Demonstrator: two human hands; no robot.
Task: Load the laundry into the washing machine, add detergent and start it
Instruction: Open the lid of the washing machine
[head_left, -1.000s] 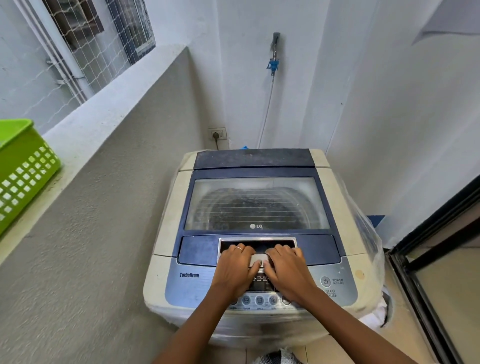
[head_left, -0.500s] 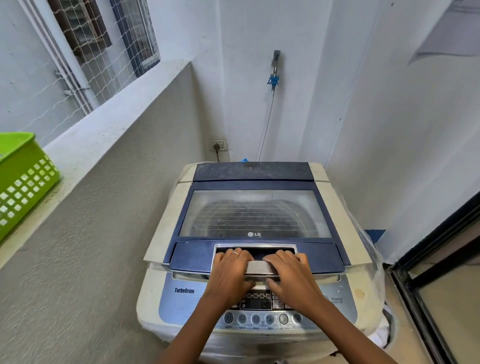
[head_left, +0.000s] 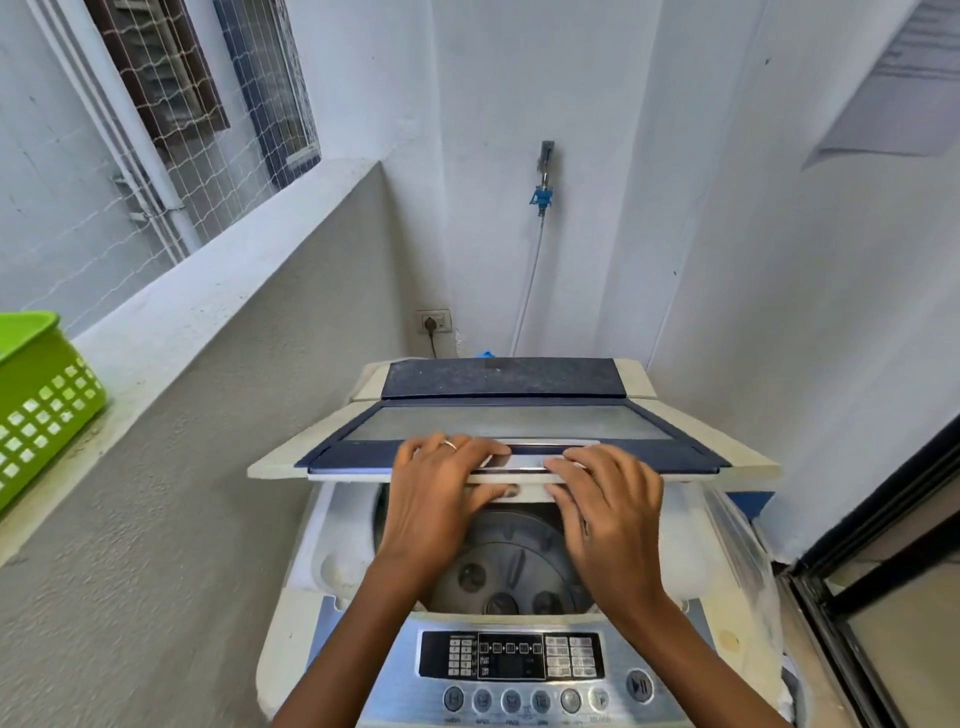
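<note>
**Lifting the Washer Lid**

While the lid is part way up, both hands hold it by its front edge. Nearest to us, along the front edge of the washing machine (head_left: 291, 623), is the control panel (head_left: 511, 656) with one dark screen and a row of about seven round buttons (head_left: 511, 701) under it. Just past the panel is the one round drum (head_left: 498, 566). It looks empty, with no clothes in it yet.

Above the drum are the two hands. The left hand (head_left: 436, 499) has its fingers curled over the top of the lid's front edge and its thumb tucked under, so it grips the handle strip. One ring shows on a finger. The right hand (head_left: 608, 509) curls over the same edge just beside it.

The lid (head_left: 519, 421) is one flat, stiff piece with a see-through window. It will likely feel hard and a bit heavy, and it folds on a hinge. The front middle is the best place to hold it. It could slip and bang down, so a firm grip helps.

Farther off, one green basket (head_left: 41, 400) sits on the ledge at the left. What is in it cannot be seen. On the far wall are one plug socket (head_left: 434, 322) and one tap (head_left: 543, 176) with one thin hose (head_left: 527, 291).
</note>
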